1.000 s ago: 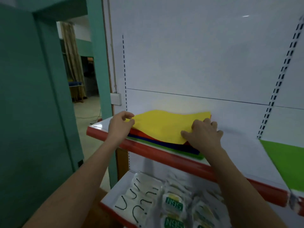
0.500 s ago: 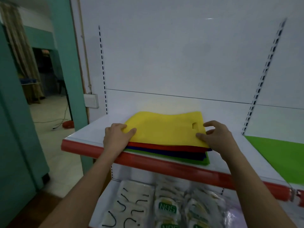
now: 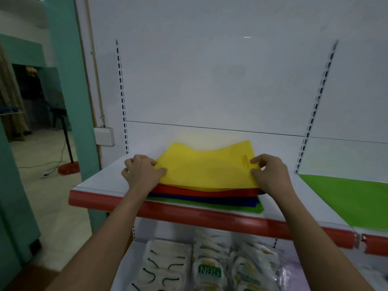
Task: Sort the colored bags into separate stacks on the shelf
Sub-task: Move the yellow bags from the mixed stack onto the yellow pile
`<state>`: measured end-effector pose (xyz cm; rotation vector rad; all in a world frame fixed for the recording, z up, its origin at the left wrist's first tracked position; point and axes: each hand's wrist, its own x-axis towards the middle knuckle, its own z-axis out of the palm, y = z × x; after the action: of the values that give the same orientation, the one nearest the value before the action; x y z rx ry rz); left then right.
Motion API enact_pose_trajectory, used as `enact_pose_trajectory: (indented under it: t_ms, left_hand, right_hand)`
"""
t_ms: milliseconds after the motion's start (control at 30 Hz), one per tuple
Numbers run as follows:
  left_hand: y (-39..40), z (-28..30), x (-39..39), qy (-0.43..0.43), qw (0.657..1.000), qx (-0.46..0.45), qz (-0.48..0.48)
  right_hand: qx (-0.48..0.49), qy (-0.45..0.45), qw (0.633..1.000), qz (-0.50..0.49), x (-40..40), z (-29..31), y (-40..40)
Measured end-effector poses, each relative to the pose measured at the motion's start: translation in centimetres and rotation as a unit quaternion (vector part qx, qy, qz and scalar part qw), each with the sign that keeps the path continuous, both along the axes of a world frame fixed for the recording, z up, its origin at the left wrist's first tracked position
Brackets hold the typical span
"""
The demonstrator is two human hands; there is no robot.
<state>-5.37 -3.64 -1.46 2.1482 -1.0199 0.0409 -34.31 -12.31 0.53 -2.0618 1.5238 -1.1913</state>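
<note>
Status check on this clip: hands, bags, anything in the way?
Left hand and right hand each pinch an end of the yellow bag. It tops a mixed pile: red bag, blue, green beneath. Green bag lies apart, right. Nothing blocking.

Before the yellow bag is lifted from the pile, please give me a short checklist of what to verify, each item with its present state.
1. Left hand holds the yellow bag at its left edge: ok, thumb on top.
2. Right hand pinches the bag's right edge beside the handle cut-out: ok.
3. Only the yellow bag is gripped, not the red bag under it: cannot tell, the fingers underneath are hidden.
4. Pile lies fully on the shelf: ok, inside the red front edge.
5. Free spot for a yellow stack: ok, bare white shelf between the pile and the separate green bag.
6. Other bags in the pile stay flat: ok.
</note>
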Motion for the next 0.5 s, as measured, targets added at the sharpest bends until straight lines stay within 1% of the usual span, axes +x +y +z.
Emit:
enact_pose_trajectory:
  t_ms: [33, 67, 100, 133, 167, 200, 267, 367, 400, 500]
  left_hand:
    - [0.0, 0.4, 0.0, -0.018, 1.000, -0.017, 0.001]
    - [0.0, 0.8, 0.0, -0.016, 0.999, -0.042, -0.014]
    - [0.0, 1.2, 0.1, 0.017, 0.995, -0.085, -0.049]
    - [0.0, 1.6, 0.2, 0.073, 0.983, -0.138, -0.095]
    - [0.0, 2.0, 0.2, 0.137, 0.964, -0.185, -0.136]
    - [0.2, 2.4, 0.2, 0.192, 0.943, -0.216, -0.165]
    - [0.6, 2.7, 0.1, 0.246, 0.916, -0.238, -0.208]
    - [0.7, 2.7, -0.1, 0.256, 0.893, -0.246, -0.276]
    - [0.6, 2.7, -0.2, 0.246, 0.892, -0.245, -0.289]
    - [0.6, 2.5, -1.2, 0.229, 0.889, -0.243, -0.312]
  right_hand:
    - [-0.016, -0.004, 1.000, 0.002, 0.1, 0.4, 0.1]
    - [-0.028, -0.013, 1.000, 0.005, 0.2, 0.8, 0.2]
    - [-0.037, -0.028, 0.999, 0.010, 0.2, 1.2, 0.5]
    - [-0.042, -0.054, 0.998, 0.016, 0.1, 1.6, 0.6]
    - [-0.045, -0.085, 0.995, 0.021, -0.1, 2.0, 0.9]
    - [-0.048, -0.117, 0.992, 0.025, -0.3, 2.2, 1.1]
    - [-0.039, -0.181, 0.982, 0.038, -0.8, 2.4, 1.5]
    - [-0.011, -0.244, 0.969, 0.035, -1.4, 2.3, 2.6]
    - [0.005, -0.262, 0.964, 0.035, -1.7, 2.1, 3.0]
    - [0.068, -0.325, 0.940, 0.081, -2.8, 1.6, 4.7]
